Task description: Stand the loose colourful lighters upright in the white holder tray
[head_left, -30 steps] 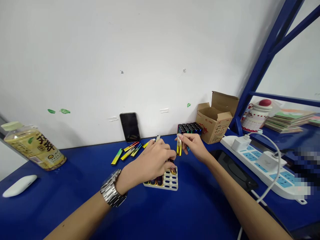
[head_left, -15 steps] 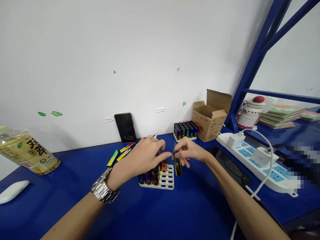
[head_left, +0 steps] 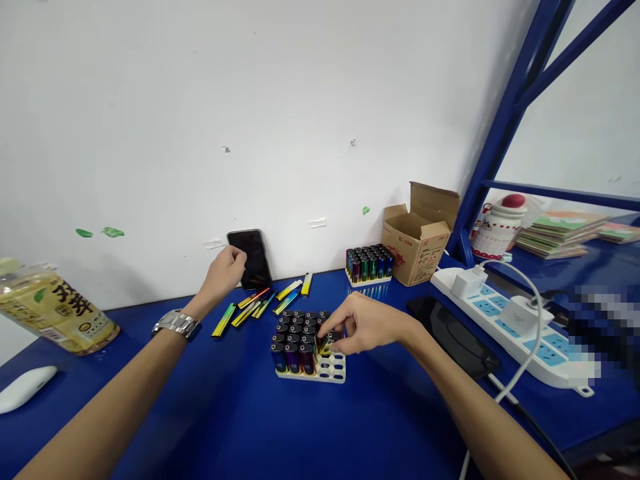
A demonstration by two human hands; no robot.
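Observation:
A white slotted tray [head_left: 334, 370] on the blue table holds several upright lighters [head_left: 295, 340]. My right hand [head_left: 363, 325] is pinched on a yellow lighter [head_left: 327, 344] that stands in a slot at the tray's right side. My left hand [head_left: 223, 271], with a metal watch on the wrist, reaches to the back of the table above several loose coloured lighters [head_left: 260, 303] lying flat. Its fingers are curled close to a black phone [head_left: 251, 259] leaning on the wall, and I see nothing in them.
A second tray of lighters [head_left: 369, 263] and an open cardboard box [head_left: 420, 237] stand at the back right. A white power strip [head_left: 520, 323], a black tablet [head_left: 453, 337], a drink bottle [head_left: 50, 310] and a white mouse [head_left: 23, 387] also lie on the blue table [head_left: 225, 413].
My left hand left the tray and reached back left toward the loose lighters. My right hand lowered its lighter from the air into a slot of the tray.

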